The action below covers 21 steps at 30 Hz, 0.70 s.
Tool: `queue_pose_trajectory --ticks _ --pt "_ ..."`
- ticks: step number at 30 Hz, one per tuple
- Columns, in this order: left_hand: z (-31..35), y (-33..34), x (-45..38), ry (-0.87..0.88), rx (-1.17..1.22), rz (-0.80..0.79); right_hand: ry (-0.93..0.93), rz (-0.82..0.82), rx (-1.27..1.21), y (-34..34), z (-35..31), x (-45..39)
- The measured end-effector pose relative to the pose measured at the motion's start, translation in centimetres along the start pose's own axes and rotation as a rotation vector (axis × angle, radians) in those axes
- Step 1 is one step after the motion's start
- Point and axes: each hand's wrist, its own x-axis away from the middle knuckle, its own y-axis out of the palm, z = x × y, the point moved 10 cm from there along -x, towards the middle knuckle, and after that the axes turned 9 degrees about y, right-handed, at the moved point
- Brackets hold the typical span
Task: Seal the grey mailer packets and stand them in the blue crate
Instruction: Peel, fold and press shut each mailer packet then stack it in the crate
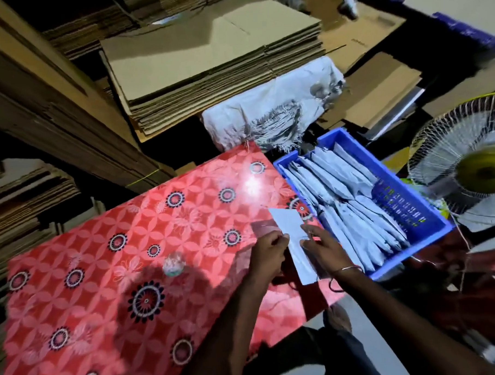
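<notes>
Grey mailer packet (292,242) lies flat on our red patterned table (130,263), hard against its right edge, and both our hands are on it. Its long axis runs from about eleven o'clock down to five o'clock, the far corner toward the crate, the near corner toward us.

Our left hand (267,254) sits at the packet's nine o'clock side, fingers curled, thumb and fingertips pinching the left edge roughly midway along. Our right hand (322,247) is at the three o'clock side, fingers nearly straight and spread, pressing down on the packet's face rather than closing round it. So the packet lies between the two hands, one nipping, one flattening. We read this as the sealing step, though we cannot tell whether the flap is already down.

Now the relation that matters. The blue crate (429,216) stands at two o'clock from the packet, just beside the table edge, and its own long axis runs almost parallel to the packet. Inside, sealed packets (352,202) already stand in rows, leaning on one another. Our right hand is the nearer one to the crate; the left would have to cross over.

For the next move we judge the packet must tip from flat to upright and travel a short way toward two o'clock, slotting in among the standing rows. A fan (472,163) is at three o'clock beyond the crate, and flattened cardboard (212,67) is stacked at twelve.
</notes>
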Motion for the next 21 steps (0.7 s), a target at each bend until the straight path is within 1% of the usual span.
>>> queue_pose_trajectory --ticks 3,6,8,9,12,14,18,21 --pt "0.3 5.4 -1.5 0.005 -0.028 -0.048 0.002 -0.016 0.007 -4.4 1.2 -1.6" --pt "1.4 10.2 -3.1 0.028 -0.024 0.008 0.018 -0.003 -0.004 -8.7 3.2 -3.4" --pt "1.2 13.4 -4.4 0.012 -0.019 0.033 0.02 -0.009 0.037 -11.5 4.0 -4.9" --pt "1.0 15.1 -5.0 -0.016 -0.005 0.035 0.023 0.012 0.06 -13.0 4.1 -5.5" --pt "-0.1 19.5 -6.5 -0.18 0.064 0.069 0.031 0.042 0.106 -16.9 5.4 -7.4" --pt "0.4 22.0 -7.0 -0.231 0.109 0.063 0.055 0.041 0.116 -18.6 6.8 -8.7" --pt "-1.4 25.2 -8.7 -0.31 0.109 0.018 0.109 0.019 0.116 -20.2 9.3 -11.4" --pt "-3.4 25.9 -9.9 -0.365 0.069 0.03 0.172 -0.02 0.108 -19.9 10.5 -13.0"
